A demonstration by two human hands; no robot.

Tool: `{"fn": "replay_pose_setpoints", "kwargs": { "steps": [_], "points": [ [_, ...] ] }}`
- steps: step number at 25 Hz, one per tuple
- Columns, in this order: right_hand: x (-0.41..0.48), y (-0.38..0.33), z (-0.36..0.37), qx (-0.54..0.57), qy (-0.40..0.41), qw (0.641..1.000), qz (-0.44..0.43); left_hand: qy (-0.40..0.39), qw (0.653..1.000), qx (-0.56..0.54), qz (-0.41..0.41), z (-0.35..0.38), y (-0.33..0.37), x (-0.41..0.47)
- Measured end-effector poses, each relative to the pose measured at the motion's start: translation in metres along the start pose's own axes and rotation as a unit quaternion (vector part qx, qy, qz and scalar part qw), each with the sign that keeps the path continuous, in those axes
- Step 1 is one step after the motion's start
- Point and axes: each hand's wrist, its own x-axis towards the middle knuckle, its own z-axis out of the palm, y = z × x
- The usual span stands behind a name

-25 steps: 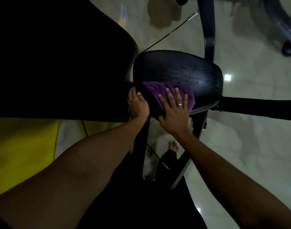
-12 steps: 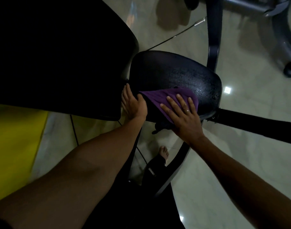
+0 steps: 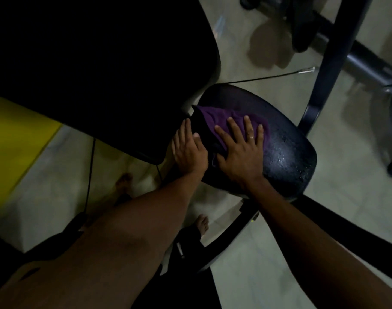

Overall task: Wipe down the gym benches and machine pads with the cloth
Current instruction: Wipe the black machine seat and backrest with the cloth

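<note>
While pressing purple cloth (image 3: 215, 118) under spread right hand (image 3: 239, 150), wipe seat pad (image 3: 286, 152).
Sweep evenly toward droplet-speckled far side; brace with flat left hand (image 3: 188, 150).

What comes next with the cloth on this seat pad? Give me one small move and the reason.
Probably slide the right hand, pressed flat on the purple cloth, rightward across the seat pad. The cloth covers only the pad's left part, while droplets glisten on the bare right side. The left hand rests on the pad's left edge and can steady it.
</note>
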Motion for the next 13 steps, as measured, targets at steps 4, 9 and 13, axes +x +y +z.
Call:
{"fn": "replay_pose_setpoints", "kwargs": {
  "steps": [4, 9, 13],
  "points": [
    [0.069, -0.007, -0.010, -0.018, -0.077, 0.997, -0.022, 0.042, 0.999, 0.022, 0.024, 0.006, -0.002, -0.001],
    [0.043, 0.002, -0.020, -0.029, -0.104, 0.983, -0.149, 0.073, 0.994, 0.076, 0.034, 0.009, -0.005, -0.003],
    [0.084, -0.010, -0.014, -0.059, -0.136, 0.978, -0.149, 0.062, 0.994, 0.080, 0.038, 0.008, -0.003, -0.004]
  ]
}}
